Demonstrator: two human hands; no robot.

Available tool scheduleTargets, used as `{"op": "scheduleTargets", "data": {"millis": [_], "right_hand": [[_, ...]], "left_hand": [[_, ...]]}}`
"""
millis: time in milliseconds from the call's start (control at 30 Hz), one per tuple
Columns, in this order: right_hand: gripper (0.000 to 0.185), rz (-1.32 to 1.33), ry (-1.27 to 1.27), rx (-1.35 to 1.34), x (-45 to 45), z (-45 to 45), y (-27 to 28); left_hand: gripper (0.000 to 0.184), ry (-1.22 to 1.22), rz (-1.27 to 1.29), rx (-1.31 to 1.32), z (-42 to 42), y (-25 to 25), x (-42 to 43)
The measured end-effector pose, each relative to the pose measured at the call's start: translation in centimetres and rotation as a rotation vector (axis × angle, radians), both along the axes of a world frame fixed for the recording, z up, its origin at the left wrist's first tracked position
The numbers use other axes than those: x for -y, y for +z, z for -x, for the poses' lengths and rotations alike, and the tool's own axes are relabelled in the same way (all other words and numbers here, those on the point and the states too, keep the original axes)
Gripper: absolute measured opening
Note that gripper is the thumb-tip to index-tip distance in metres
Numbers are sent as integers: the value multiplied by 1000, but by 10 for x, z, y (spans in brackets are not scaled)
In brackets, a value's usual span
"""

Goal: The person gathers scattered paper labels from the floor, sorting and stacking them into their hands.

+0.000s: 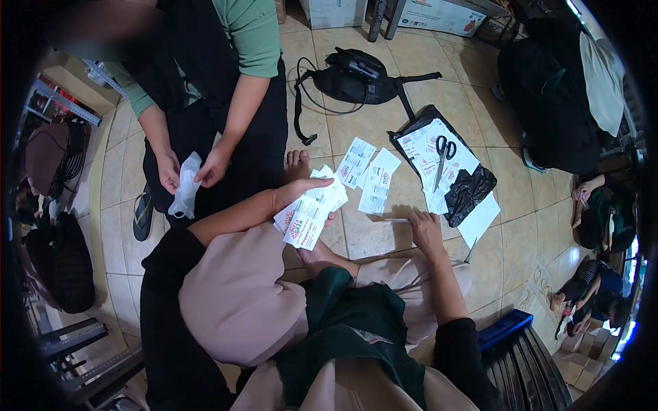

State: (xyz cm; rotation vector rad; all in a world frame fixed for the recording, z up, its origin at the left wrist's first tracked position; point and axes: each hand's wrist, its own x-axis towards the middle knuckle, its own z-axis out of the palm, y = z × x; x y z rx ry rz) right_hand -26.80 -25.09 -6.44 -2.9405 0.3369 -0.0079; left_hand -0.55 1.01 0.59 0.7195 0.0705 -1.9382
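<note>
My left hand [300, 190] is closed around a fanned stack of printed cards [307, 218]; the front one reads "Pepperoni" beside a red and green logo. Low over the tiled floor, my right hand [426, 231] has its fingers pinched on a thin white card [393, 220], seen almost edge-on. Two similar printed cards lie on the floor between my hands, one a loose card [356, 163] and the other a nearer card [378, 181]. To the right, black-handled scissors [441, 159] rest on printed sheets [419, 145] in an opened black plastic bag [470, 192].
A person [250, 41] sits opposite at left, holding a white plastic piece [186, 186]. A black waist bag [356, 77] with a cable lies ahead. At lower right stands a black and blue crate [517, 349]. Other people sit at far right.
</note>
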Motion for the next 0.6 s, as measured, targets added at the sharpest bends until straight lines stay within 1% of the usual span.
{"op": "scheduleTargets", "data": {"millis": [67, 133, 167, 233, 267, 300, 333, 367, 400, 433, 467, 533, 567, 600], "right_hand": [[23, 35, 2, 6, -1, -3, 1], [23, -91, -21, 56, 3, -7, 6], [23, -91, -16, 60, 0, -13, 15], [15, -377, 14, 320, -16, -33, 52], [15, -381, 12, 324, -25, -44, 74], [14, -401, 133, 356, -36, -56, 100], [14, -418, 252, 389, -50, -66, 121], [15, -411, 305, 414, -66, -76, 139], [15, -402, 360, 439, -84, -86, 149], [16, -399, 410, 473, -101, -97, 152], [17, -395, 462, 507, -116, -107, 153], [16, -373, 523, 474, -142, -122, 149], [24, -352, 562, 375, -148, -127, 146], [24, -353, 565, 380, -152, -132, 142]], "left_hand": [[52, 19, -32, 17, 3, 7, 1], [55, 47, -63, 33, 4, 10, 2], [58, 50, -23, -5, 4, 10, 1], [61, 54, 13, -40, 3, 11, 1], [63, 27, 83, -101, 3, 12, 1], [64, -2, 152, -162, 1, 14, 2], [64, -11, 148, -157, 0, 11, 3], [61, 85, 131, -92, -1, 4, 4], [58, 181, 116, -25, -3, -7, 6], [58, 173, 117, -18, -12, -36, 4], [56, 204, 131, 214, -23, -63, 10], [53, 269, 155, 680, -30, -118, 16], [52, 302, 165, 912, -40, -144, 16], [51, 334, 172, 1144, -48, -170, 19]]}}
